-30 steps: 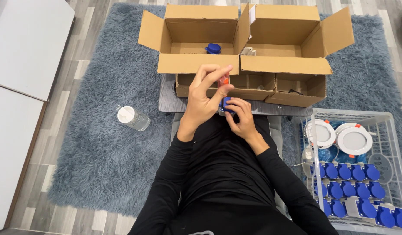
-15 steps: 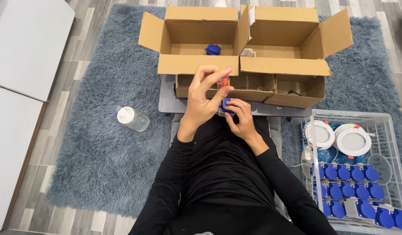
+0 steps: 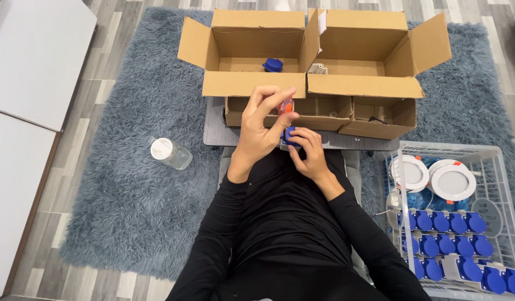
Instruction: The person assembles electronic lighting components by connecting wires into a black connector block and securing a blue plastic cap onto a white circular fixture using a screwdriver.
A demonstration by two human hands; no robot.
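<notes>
The left hand [image 3: 261, 124] is lifted up in front of the person's chest. Its fingers are curled, and the fingertips pinch a small orange-red piece [image 3: 285, 106] at the top. The right hand [image 3: 309, 149] sits just below and to the right of it. Its fingers are bent around a small blue plastic part [image 3: 290, 135], and the two hands touch each other there. Most of the blue part is hidden by the fingers, so its shape is hard to tell.

Both arms wear long black sleeves [image 3: 213, 245].

Just past the hands lies a flat grey board [image 3: 215, 131], with low open brown cardboard boxes [image 3: 374, 114] on it. Behind those stand two big open brown cardboard boxes [image 3: 257, 83]. The left one has a blue plastic piece [image 3: 273, 65] inside.

A clear plastic bottle with a white cap [image 3: 169, 153] lies on the fluffy grey-blue rug [image 3: 129, 195], well to the left of the hands.

On the right is a white wire basket [image 3: 494, 153]. It holds two round white lamps [image 3: 436, 177] and many blue plastic parts [image 3: 452, 245] in rows.
</notes>
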